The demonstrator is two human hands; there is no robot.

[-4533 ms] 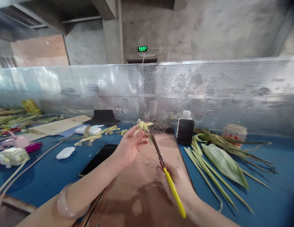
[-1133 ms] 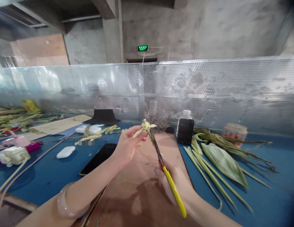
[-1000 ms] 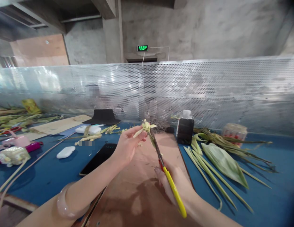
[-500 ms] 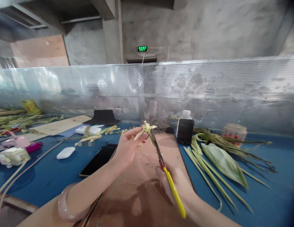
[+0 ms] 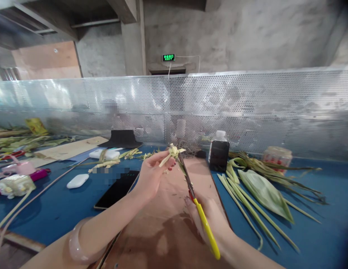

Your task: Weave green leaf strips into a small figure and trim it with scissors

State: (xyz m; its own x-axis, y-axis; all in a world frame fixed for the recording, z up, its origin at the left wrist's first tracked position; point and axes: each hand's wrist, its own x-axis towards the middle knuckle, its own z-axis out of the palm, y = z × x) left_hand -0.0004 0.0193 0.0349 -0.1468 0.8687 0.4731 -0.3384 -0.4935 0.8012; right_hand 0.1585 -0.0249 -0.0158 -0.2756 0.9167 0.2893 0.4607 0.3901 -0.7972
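Note:
Between the fingertips of my left hand (image 5: 150, 175) is a small pale-green woven leaf piece (image 5: 173, 151) with short ends sticking out of it. My right hand (image 5: 206, 215) grips a pair of scissors (image 5: 203, 220) with yellow handles and a bit of red near the pivot. Their blades point up and away, with the tips right beside the woven piece; whether they touch it I cannot tell. Both hands are above a brown board (image 5: 151, 231). Part of the scissor handle is hidden by my right fingers.
On the right lie green leaf strips (image 5: 252, 209), a broad leaf (image 5: 265, 194), dried strips, a jar (image 5: 277, 158) and a bottle (image 5: 219, 153). A phone (image 5: 117, 190), a white earphone case (image 5: 77, 181) and cables lie left. A perforated metal screen (image 5: 246, 108) stands behind.
Almost nothing differs. Both hands, the woven leaf piece and the scissors stay in nearly the same place, with only a very slight shift at the scissor blades.

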